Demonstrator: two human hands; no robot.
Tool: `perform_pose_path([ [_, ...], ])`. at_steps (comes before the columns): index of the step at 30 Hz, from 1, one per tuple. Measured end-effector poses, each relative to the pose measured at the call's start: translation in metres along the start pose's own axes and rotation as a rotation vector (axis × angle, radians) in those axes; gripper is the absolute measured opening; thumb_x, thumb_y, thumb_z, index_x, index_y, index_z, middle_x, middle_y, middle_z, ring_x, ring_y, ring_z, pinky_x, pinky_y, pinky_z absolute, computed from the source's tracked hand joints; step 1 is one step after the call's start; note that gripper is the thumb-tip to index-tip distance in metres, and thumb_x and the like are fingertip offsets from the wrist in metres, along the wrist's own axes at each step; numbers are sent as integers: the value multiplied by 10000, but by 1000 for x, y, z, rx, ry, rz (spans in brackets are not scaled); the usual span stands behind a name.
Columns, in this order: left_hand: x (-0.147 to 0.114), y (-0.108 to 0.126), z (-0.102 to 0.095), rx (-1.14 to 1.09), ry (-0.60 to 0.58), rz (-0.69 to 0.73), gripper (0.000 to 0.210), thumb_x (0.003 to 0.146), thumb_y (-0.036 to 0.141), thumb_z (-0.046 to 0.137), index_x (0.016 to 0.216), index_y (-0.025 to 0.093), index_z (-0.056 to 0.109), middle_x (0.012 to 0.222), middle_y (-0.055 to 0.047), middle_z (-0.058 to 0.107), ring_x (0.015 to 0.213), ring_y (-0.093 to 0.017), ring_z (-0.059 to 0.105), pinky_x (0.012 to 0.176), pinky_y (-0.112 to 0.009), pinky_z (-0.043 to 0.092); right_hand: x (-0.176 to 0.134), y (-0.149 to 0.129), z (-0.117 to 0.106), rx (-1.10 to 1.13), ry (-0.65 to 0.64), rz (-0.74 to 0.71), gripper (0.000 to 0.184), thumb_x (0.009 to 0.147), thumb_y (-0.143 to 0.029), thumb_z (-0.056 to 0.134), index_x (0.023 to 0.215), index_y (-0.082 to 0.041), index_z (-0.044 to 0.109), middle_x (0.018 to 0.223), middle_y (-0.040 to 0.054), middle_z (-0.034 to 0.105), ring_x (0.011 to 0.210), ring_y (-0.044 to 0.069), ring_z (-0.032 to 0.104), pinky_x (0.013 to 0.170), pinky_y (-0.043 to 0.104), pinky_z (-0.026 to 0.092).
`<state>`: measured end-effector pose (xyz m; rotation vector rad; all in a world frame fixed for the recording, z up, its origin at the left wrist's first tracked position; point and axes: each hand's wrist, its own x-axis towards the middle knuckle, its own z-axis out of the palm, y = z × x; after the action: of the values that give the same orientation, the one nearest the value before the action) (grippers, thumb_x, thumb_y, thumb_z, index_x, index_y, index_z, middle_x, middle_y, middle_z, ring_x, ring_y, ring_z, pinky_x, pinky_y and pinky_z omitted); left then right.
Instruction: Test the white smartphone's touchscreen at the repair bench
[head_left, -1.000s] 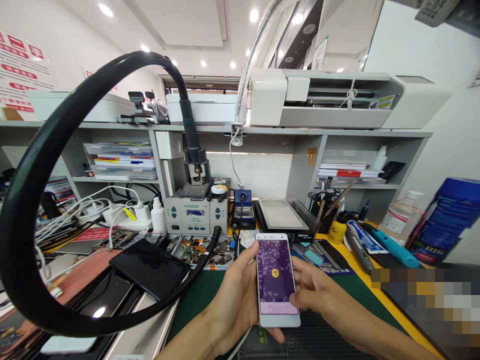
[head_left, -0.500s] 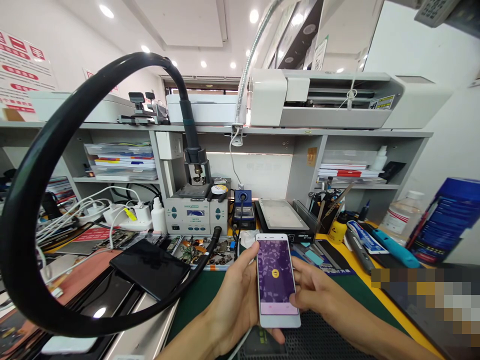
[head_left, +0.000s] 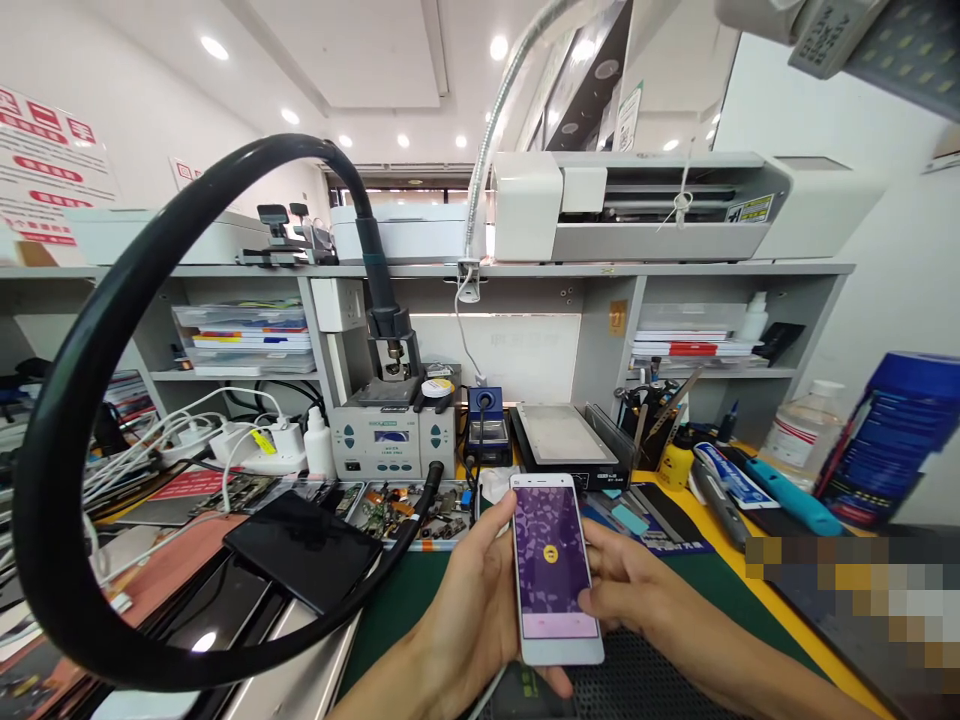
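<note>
A white smartphone (head_left: 556,570) is held upright in front of me, its screen lit with a purple pattern, a yellow round icon and a pink strip at the bottom. My left hand (head_left: 480,590) is closed around its left side, thumb along the edge and fingers behind it. At the right edge my right hand (head_left: 626,580) grips the phone too, its thumb by the lower right of the screen. The fingers behind the phone are mostly hidden. Below lie a black perforated mat (head_left: 660,685) and a green work mat (head_left: 397,600).
A thick black hose (head_left: 56,420) loops across the left, joined to a hot air station (head_left: 390,440). A black tablet-like panel (head_left: 304,550) lies left of my hands. Behind are a tray of small parts (head_left: 412,512) and a flat heating plate (head_left: 562,435). A blue-handled tool (head_left: 795,497) lies right.
The view has shifted slightly, so the bench and shelf appear a little lower. Both hands keep the same grip on the phone, and its screen looks the same.
</note>
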<state>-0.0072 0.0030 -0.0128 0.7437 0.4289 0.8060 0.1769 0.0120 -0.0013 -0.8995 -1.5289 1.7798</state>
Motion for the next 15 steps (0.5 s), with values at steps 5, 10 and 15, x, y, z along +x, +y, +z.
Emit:
perform_pose_path([
  [5, 2, 0, 0, -19, 9, -5, 717, 912, 703, 387, 1357, 167, 556, 1109, -191, 672, 751, -256, 677, 471, -328, 556, 2, 5, -3, 44, -4, 13, 653, 731, -157, 618, 1369, -236, 502, 975, 33, 716, 780, 176, 662, 669, 283, 451],
  [10, 5, -1, -1, -35, -3, -11, 724, 916, 698, 370, 1327, 139, 578, 1110, -201, 672, 718, -247, 675, 441, -328, 555, 4, 8, -6, 108, -2, 14, 647, 722, -142, 592, 1360, -215, 514, 925, 28, 726, 715, 156, 675, 622, 260, 456],
  [15, 6, -1, 3, -75, 41, -8, 744, 918, 692, 343, 1269, 94, 612, 1056, -199, 670, 695, -244, 662, 412, -325, 542, 3, 4, -4, 122, -12, -1, 624, 740, -121, 564, 1357, -209, 526, 920, 28, 733, 698, 139, 673, 605, 244, 452],
])
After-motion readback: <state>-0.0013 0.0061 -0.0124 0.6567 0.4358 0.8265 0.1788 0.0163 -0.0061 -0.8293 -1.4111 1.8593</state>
